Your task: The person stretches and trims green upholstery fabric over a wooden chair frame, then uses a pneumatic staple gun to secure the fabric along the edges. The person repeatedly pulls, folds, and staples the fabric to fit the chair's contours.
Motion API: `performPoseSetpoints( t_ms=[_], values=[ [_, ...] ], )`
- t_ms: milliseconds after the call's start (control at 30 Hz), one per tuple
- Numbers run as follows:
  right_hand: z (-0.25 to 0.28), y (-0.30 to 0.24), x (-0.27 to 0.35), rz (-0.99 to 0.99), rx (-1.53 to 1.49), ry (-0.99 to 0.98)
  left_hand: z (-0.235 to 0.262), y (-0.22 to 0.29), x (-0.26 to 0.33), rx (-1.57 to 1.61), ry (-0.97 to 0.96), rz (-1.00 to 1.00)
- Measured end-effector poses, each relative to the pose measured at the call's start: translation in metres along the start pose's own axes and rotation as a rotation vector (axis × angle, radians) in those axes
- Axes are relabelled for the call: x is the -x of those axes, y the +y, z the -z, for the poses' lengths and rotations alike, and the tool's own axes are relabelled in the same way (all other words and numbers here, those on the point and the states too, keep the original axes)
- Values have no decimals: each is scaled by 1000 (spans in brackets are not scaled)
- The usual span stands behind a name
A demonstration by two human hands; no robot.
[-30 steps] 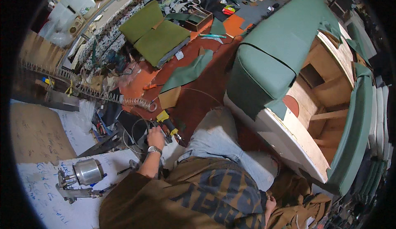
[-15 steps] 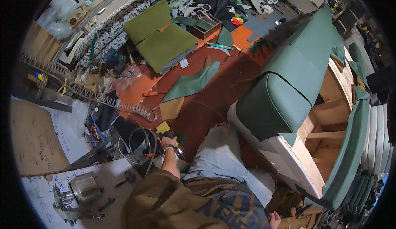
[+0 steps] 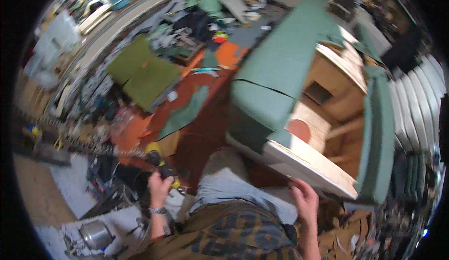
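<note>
My left hand point(image 3: 160, 187) is closed round a yellow-and-black hand-held power tool point(image 3: 163, 167), left of my knee. Blur hides what kind of tool it is. My right hand point(image 3: 305, 198) is beside my right thigh, near the white lower side of a seat frame point(image 3: 306, 164). Its fingers are loosely bent, thumb and forefinger apart, with nothing visible between them. Green upholstery point(image 3: 276, 63) covers the back and end of this frame, while bare wooden compartments point(image 3: 336, 115) show inside it.
On the reddish floor lie a green material strip point(image 3: 187, 112), a tan piece point(image 3: 169, 143) and olive cushions point(image 3: 145, 73). A coiled hose point(image 3: 112, 151) runs at left. A metal pot point(image 3: 97, 234) stands on the lower-left bench. White padded panels point(image 3: 416, 105) stand at right.
My view has shifted right. The left hand has brought the yellow-and-black tool up into plain sight. My right hand has risen from the lower edge toward the seat frame.
</note>
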State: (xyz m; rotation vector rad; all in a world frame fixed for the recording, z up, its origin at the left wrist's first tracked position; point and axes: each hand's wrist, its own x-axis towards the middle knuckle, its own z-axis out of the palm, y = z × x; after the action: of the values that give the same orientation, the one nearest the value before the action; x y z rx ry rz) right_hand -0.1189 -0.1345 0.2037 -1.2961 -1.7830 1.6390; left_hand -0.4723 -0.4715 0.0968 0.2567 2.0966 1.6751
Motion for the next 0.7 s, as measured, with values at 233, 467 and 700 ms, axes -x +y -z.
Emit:
performPoseSetpoints(
  t_ms=[233, 467, 700],
  values=[
    [-71, -142, 15, 775, -61, -477, -63, 223, 28, -282, -436, -614],
    [-34, -94, 46, 607, -506, 12, -186, 215, 70, -472, -815, -908],
    [-49, -39, 53, 400, -579, -306, -207, 244, 94, -363, -798, -989]
  ],
)
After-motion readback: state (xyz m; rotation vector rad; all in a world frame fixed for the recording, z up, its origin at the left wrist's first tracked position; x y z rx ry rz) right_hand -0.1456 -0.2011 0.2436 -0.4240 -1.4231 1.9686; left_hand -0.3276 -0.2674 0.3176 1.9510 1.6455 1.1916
